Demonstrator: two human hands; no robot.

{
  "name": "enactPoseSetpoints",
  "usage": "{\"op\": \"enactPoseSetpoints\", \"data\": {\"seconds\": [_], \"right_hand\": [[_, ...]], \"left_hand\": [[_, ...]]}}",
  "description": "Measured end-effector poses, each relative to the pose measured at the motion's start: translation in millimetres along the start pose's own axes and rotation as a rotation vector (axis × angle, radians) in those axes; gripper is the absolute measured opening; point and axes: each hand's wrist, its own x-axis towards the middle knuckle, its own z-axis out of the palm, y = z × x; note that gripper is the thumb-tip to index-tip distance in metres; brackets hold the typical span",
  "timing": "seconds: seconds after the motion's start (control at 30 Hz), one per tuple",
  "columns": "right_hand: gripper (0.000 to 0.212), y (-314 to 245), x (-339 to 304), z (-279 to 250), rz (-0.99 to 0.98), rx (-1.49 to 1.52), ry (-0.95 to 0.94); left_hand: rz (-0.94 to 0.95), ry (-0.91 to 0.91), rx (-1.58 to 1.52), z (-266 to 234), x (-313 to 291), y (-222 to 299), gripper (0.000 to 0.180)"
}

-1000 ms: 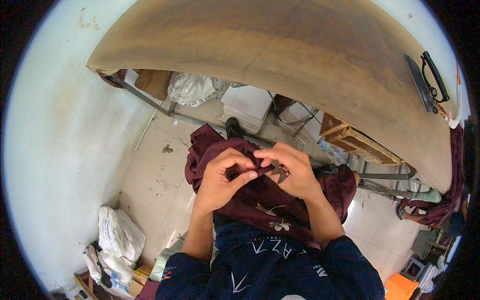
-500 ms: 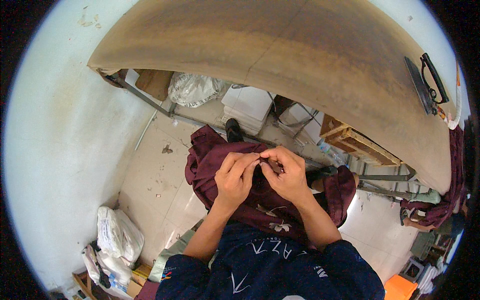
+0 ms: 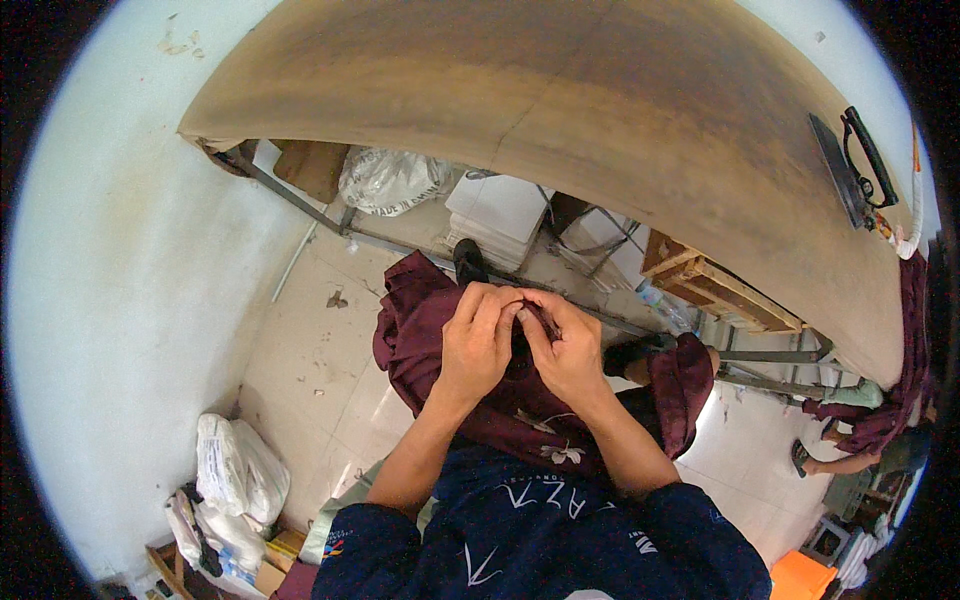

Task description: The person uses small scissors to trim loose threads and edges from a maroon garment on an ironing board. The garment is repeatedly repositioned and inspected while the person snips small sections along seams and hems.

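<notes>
The person's left hand [image 3: 480, 345] and right hand [image 3: 568, 350] meet in front of the chest, fingertips drawn together on a small pinch of the maroon garment [image 3: 420, 330], so both are closed narrowly on the cloth. The exact point of the pinch is hidden between the fingers. The garment sits directly under and between the hands, bunched over the lap. Most of its bulk falls away to the left and slightly farther out, and a smaller lobe drapes to the right near a dark shoe [image 3: 625, 355]. Its long axis therefore runs roughly left to right across the body. Pale flower embroidery [image 3: 562, 452] shows on the near part, just in front of the dark blue shirt [image 3: 540, 530]. Neither hand is clearly nearer the pinched spot, since both touch it, but the left hand lies over the larger mass of cloth. Above and beyond, a broad brown surface [image 3: 560, 130] curves across the view with a black flat iron [image 3: 850, 165] at its far right. White bags [image 3: 230, 480] lie on the tiled floor [image 3: 300, 370] at near left.
</notes>
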Motion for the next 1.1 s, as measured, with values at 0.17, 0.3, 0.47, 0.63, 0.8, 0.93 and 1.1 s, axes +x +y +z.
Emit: {"op": "enactPoseSetpoints", "data": {"seconds": [0.17, 0.3, 0.47, 0.63, 0.8, 0.93, 1.1], "right_hand": [[0.021, 4.9, 1.0, -4.7, 0.127, -0.109, -0.188], [0.017, 17.9, 2.2, 5.9, 0.221, -0.057, -0.037], [0.021, 4.7, 22.3, -10.7, 0.253, -0.058, -0.15], [0.035, 10.5, 32.3, -23.5, 0.113, -0.013, -0.279], [0.017, -21.8, 74.3, -48.7, 0.615, 0.347, -0.374], [0.019, -1.9, 77.4, -46.5, 0.679, 0.565, -0.241], [0.026, 1.5, 78.3, -44.7, 0.9, 0.816, -0.241]], "left_hand": [[-0.025, 0.015, 0.042, -0.6, -8.2, -6.4, 0.012], [-0.011, 0.024, -0.055, 0.4, -3.1, -5.0, 0.02], [-0.363, 0.014, -0.1, -8.4, -1.1, -1.3, 0.038], [-0.295, -0.015, -0.24, -48.8, 17.9, -28.3, 0.048], [-0.137, -0.268, -0.966, -73.8, 46.6, -14.3, 0.095], [-0.175, -0.452, -0.608, -59.4, 42.2, -22.0, 0.106], [-0.608, -0.159, -0.727, -29.9, 11.0, -18.5, 0.026]]}}
